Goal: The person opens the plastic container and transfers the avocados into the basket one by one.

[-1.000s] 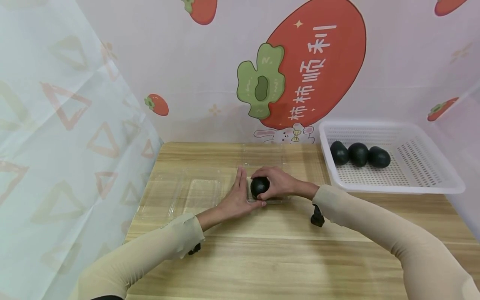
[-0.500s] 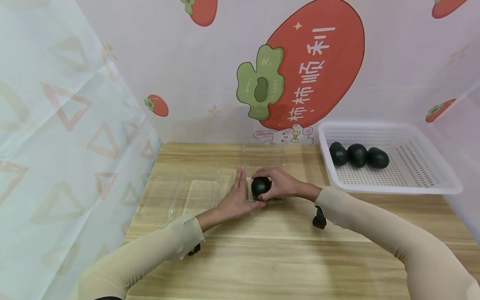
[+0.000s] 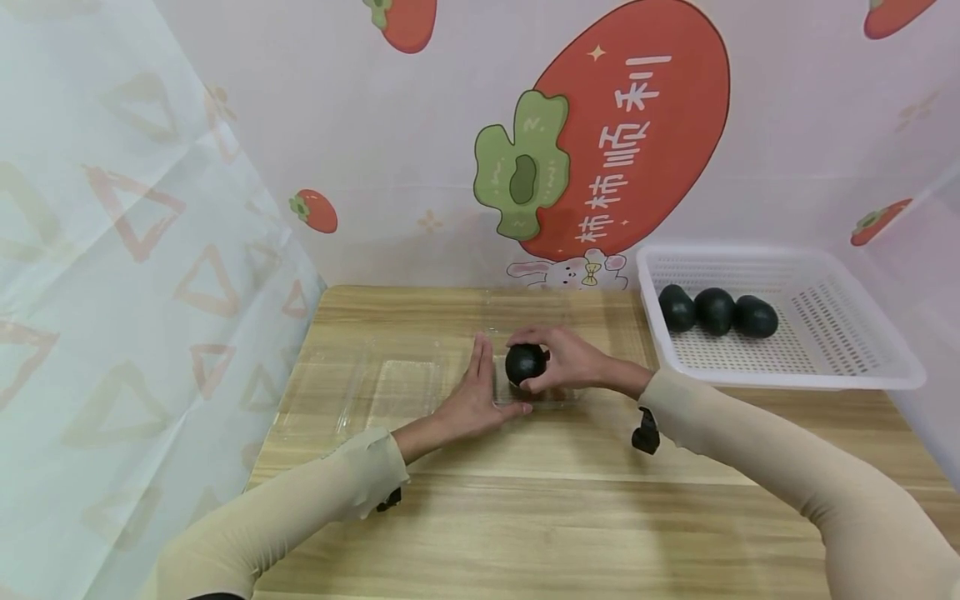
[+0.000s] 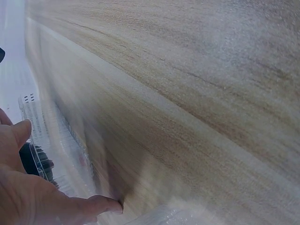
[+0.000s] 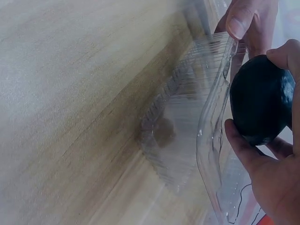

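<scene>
In the head view my right hand (image 3: 572, 360) grips a dark avocado (image 3: 526, 365) between thumb and fingers. The avocado is over a clear plastic clamshell box (image 3: 551, 404). In the right wrist view the avocado (image 5: 255, 101) appears just above the box's rim (image 5: 201, 136), apart from it. My left hand (image 3: 471, 400) rests at the box's left side with its fingers straight, the thumb lying by the near edge. Seen from the right wrist, the left thumb (image 5: 238, 26) touches the rim. The box's lid (image 3: 525, 310) lies folded back behind it.
A white perforated basket (image 3: 787, 377) stands at the back right, with three avocados (image 3: 715, 312) at its left side. Another clear clamshell box (image 3: 405, 392) lies open left of my left hand. A printed cloth wall (image 3: 420, 150) borders the wooden table (image 3: 525, 517).
The right hand has raised the avocado and shifted it slightly to the right and away from me. My left hand has stayed in place at the box.
</scene>
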`<state>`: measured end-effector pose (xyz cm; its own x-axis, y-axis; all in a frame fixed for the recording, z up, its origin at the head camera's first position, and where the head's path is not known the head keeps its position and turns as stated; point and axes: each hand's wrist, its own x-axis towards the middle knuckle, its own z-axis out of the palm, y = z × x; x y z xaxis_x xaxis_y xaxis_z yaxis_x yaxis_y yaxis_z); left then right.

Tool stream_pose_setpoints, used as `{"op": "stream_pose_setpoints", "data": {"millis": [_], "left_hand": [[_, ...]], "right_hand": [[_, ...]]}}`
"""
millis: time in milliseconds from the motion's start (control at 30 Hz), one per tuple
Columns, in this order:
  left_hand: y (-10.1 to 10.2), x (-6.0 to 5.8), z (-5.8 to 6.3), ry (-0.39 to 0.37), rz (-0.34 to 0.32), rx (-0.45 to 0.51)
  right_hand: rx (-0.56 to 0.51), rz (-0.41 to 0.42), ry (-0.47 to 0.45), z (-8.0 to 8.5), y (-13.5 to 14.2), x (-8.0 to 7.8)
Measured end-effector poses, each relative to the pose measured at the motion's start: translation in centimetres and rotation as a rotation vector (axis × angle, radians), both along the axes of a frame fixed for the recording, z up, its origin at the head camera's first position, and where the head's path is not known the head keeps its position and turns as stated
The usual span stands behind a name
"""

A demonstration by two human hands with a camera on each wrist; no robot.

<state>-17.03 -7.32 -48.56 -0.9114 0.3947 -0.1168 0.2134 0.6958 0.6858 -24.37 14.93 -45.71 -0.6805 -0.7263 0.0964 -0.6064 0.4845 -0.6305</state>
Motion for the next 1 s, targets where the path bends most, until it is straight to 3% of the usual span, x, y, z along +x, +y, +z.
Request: {"op": "stream_pose_setpoints", "data": {"millis": [700,1000], "left_hand": [[0.1,-0.1,0.0,0.001,-0.003,-0.023],[0.0,-0.1,0.0,0.002,-0.008,-0.010]], "right_hand": [[-0.024,-0.017,-0.032,3.1,1.6,-0.2],[-0.023,-0.023,0.016,4.1,2.5,-0.1]]}}
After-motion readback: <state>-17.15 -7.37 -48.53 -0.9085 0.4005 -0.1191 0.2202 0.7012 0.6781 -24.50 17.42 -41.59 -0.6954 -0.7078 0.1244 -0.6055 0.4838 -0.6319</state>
